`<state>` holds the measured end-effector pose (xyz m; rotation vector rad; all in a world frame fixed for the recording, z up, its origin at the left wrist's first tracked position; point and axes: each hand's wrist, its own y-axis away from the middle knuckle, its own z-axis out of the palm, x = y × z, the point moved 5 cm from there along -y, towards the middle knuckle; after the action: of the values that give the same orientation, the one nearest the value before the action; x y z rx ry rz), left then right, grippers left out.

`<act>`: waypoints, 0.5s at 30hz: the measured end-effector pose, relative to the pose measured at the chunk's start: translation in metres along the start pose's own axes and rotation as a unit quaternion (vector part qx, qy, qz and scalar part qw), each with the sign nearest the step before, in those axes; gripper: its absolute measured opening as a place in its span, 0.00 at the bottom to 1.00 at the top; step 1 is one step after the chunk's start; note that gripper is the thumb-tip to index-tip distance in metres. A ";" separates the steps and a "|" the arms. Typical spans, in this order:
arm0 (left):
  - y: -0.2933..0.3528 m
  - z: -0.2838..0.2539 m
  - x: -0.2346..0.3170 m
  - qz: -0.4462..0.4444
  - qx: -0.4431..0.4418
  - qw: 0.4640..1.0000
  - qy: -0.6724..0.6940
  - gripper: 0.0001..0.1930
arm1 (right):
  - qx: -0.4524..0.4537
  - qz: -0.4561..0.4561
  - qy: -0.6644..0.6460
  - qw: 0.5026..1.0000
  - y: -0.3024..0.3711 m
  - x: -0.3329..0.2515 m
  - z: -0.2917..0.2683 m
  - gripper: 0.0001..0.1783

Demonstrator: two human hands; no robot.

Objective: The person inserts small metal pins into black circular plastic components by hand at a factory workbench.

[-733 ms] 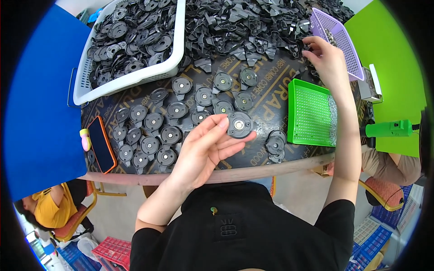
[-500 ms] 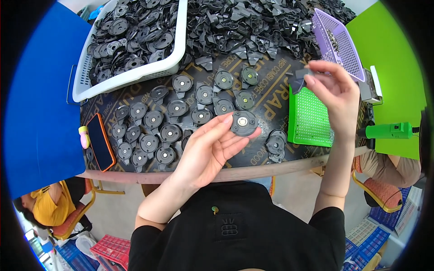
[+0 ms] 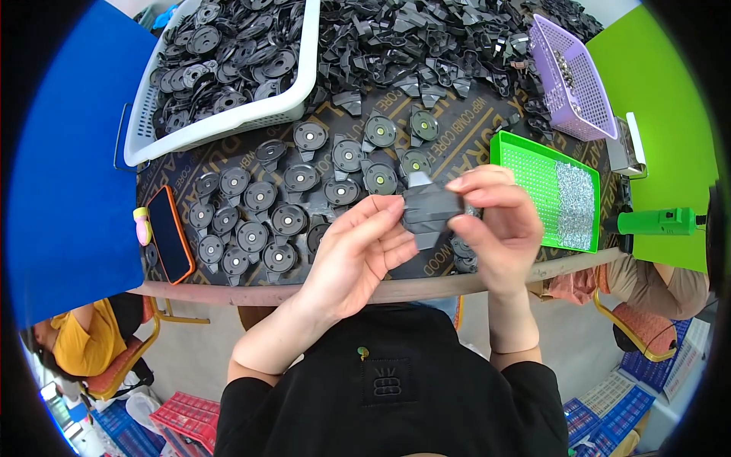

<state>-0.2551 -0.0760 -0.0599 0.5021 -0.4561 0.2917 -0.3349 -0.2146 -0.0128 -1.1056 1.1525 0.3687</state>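
Observation:
My left hand (image 3: 358,255) and my right hand (image 3: 502,225) meet above the table's near middle. Between their fingers is an angular black plastic piece (image 3: 432,209), pinched by my right thumb and fingers. It covers most of the round black disc that my left thumb and fingers grip; how far the two parts fit together is hidden. Left of my hands, several black discs (image 3: 289,219) with bright round centres and short tabs lie spread on the table. A few more dark parts are partly hidden behind my right hand.
A white basket (image 3: 221,122) full of black discs stands far left, beside a heap of black plastic pieces (image 3: 411,46). On the right are a purple basket (image 3: 592,126), a green tray (image 3: 597,213) of small screws and a green electric screwdriver (image 3: 655,221). A phone (image 3: 171,234) lies left.
My right hand has come down and left from above the green tray, bringing the black plastic piece onto the disc. My left hand has stayed nearly in place.

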 end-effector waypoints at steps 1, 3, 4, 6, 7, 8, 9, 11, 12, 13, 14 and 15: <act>0.001 0.002 0.001 0.000 0.000 1.000 0.000 0.11 | 0.000 0.000 0.000 1.000 0.002 0.002 0.000 0.15; 0.003 0.009 0.004 0.012 0.002 0.999 0.031 0.11 | -0.068 -0.007 0.089 0.994 0.008 0.007 0.005 0.14; 0.003 0.007 0.004 0.012 0.002 0.999 0.032 0.11 | -0.023 0.012 0.089 0.996 0.008 0.005 0.006 0.11; 0.002 0.004 0.003 0.006 -0.005 1.000 0.021 0.11 | -0.039 0.003 0.123 0.992 0.009 0.004 0.005 0.12; 0.003 0.004 0.003 0.006 -0.004 1.000 0.022 0.11 | -0.053 -0.007 0.157 0.986 0.010 0.003 0.005 0.13; 0.004 0.004 0.004 0.006 -0.006 1.000 0.013 0.12 | -0.054 -0.007 0.157 0.986 0.009 0.003 0.005 0.13; 0.004 0.004 0.004 0.004 -0.009 1.000 0.004 0.12 | -0.067 -0.018 0.181 0.981 0.009 0.003 0.006 0.14; 0.004 0.003 0.003 0.002 -0.008 1.000 0.005 0.12 | -0.081 -0.029 0.204 0.975 0.010 0.002 0.007 0.14; 0.004 0.003 0.003 0.000 -0.008 1.000 0.005 0.12 | -0.082 -0.031 0.197 0.976 0.010 0.002 0.007 0.15; 0.004 0.003 0.002 -0.001 -0.008 1.000 0.006 0.12 | -0.084 -0.033 0.189 0.978 0.011 0.001 0.007 0.15; 0.004 0.003 0.002 0.003 -0.003 1.000 -0.010 0.11 | -0.084 -0.033 0.189 0.978 0.012 0.001 0.009 0.15; 0.004 0.002 0.001 0.008 0.003 1.000 -0.025 0.11 | -0.072 -0.022 0.173 0.982 0.013 0.001 0.009 0.15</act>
<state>-0.2564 -0.0734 -0.0561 0.5126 -0.5079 0.2963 -0.3389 -0.2011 -0.0208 -1.3567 1.4209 0.2321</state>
